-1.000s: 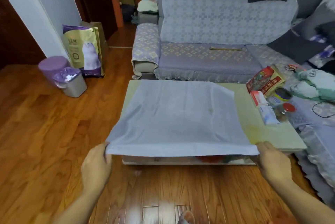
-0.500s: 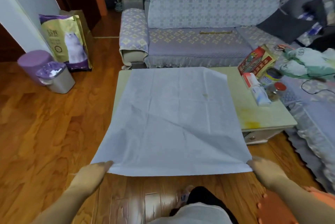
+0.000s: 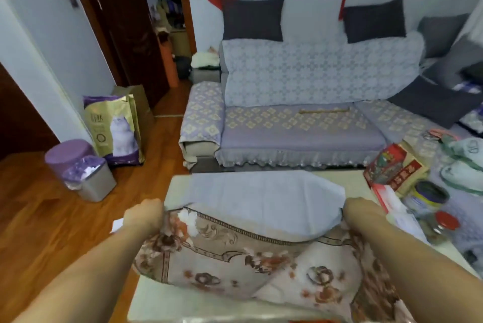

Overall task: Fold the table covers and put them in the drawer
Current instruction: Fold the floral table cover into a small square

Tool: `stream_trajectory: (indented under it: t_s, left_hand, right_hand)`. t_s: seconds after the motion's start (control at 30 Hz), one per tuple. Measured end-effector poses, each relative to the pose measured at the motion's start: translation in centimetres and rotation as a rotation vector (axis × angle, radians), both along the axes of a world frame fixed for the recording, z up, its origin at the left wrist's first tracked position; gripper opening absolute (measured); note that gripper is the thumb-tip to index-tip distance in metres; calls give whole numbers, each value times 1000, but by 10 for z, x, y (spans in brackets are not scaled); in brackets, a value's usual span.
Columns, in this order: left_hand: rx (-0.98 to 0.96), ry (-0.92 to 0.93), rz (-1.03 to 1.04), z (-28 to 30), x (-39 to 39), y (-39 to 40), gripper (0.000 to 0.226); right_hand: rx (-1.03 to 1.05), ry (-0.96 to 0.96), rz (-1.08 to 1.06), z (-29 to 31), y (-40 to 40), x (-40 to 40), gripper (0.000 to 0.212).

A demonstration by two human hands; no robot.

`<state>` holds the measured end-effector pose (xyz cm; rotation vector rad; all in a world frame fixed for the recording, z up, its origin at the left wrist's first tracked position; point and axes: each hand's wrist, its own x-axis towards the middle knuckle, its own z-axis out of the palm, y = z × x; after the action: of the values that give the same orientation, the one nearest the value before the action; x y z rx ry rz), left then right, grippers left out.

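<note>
Left hand: we saw the left hand (image 3: 143,214) curled round the cover's left edge.
Right hand: the right hand (image 3: 362,211) gripped the right edge.
Table cover: the table cover (image 3: 261,239) lay over the surface (image 3: 156,304), its plain side folded over the floral side.
Beside: jars (image 3: 428,196) stood at the right.

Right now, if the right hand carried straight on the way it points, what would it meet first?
The right hand, gripping the table cover, points away over the coffee table. Its line looks free across the table's bare far edge; the sofa's frilled front would probably come first, though depth is unclear.
</note>
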<state>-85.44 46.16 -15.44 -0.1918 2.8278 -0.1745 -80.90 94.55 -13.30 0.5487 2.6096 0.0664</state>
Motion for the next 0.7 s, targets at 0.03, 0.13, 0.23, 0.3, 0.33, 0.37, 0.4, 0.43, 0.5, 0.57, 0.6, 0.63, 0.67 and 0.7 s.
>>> stream_trajectory:
  t_s: [0.03,0.13,0.23,0.3,0.33,0.37,0.4,0.43,0.5,0.57,0.6,0.63,0.67,0.7]
  left_hand:
    - [19,114,20,46,-38,10,24]
    - [119,666,90,226,-124,28,24]
    - [348,1290,207,401,-155,23,14]
    - [348,1528,194,481,-142,18,9]
    - [335,1579,181,508,-130,17,9]
    - [310,1604,161,526,-119,14,11]
    - [282,1621,139,539,-107,11,13]
    - [267,1640,119,546,-97,6,15]
    - [263,1680,100,549,-76,-3,16]
    - [251,1688,83,539,-59,-15,14]
    - [251,1672,76,529,-51,-22,13]
    - [256,1646,65,516,-43,-30,13]
    - [266,1610,45,499,-36,-39,12]
    - [266,1567,18,478,-28,-49,11]
  right_hand:
    - [6,107,-7,45,9,-40,35]
    - [67,624,-9,231,29,-133,30]
    - [122,1320,-52,420,35,-152,19]
    - [150,1551,-73,500,33,-127,18]
    - [166,1596,-65,526,32,-110,19]
    - [182,1625,-52,543,31,-96,20]
    - [192,1643,-45,554,31,-80,20]
    - [191,1648,-54,559,31,-66,20]
    - [190,1625,-68,559,29,-39,18]
    - [208,1575,-52,547,27,-17,16]
    - [217,1552,-33,535,26,-8,16]
    - [226,1531,-11,520,24,1,16]
    - [241,1504,10,502,23,9,15]
    - [271,1473,39,479,20,18,15]
